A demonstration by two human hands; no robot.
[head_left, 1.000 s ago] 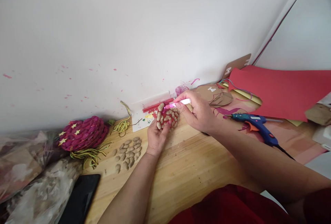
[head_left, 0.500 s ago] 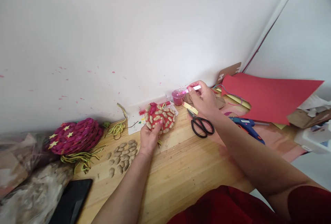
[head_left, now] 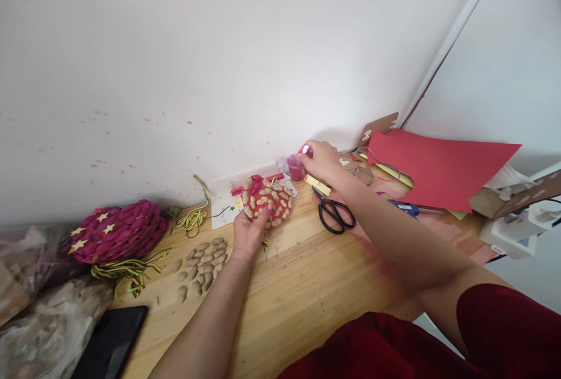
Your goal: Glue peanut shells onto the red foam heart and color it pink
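Note:
My left hand (head_left: 250, 232) grips a round red disc covered with peanuts (head_left: 276, 195), thumb on its face. Two or so peanuts (head_left: 255, 184) at its top edge are painted magenta; the others are bare. My right hand (head_left: 322, 160) pinches a white-handled paintbrush (head_left: 305, 149) over a small clear cup of pink paint (head_left: 295, 167). The brush's tip is hidden in or behind the cup. Black-handled scissors (head_left: 335, 215) lie below my right wrist. Several loose peanuts (head_left: 204, 265) rest on the wooden table (head_left: 280, 309) left of my left forearm.
At left stand stacked magenta peanut discs with yellow stars (head_left: 118, 230), green cord (head_left: 191, 219), a black phone (head_left: 111, 341) and plastic bags (head_left: 52, 326). To the right are red paper (head_left: 442, 163), a blue glue gun (head_left: 405, 208) and a white box (head_left: 508, 230). A paint-spotted wall (head_left: 245, 63) closes the back.
My right hand has moved left and tipped the brush more upright, bringing it down to the paint cup. My left hand keeps hold of the peanut disc. The view has shifted slightly.

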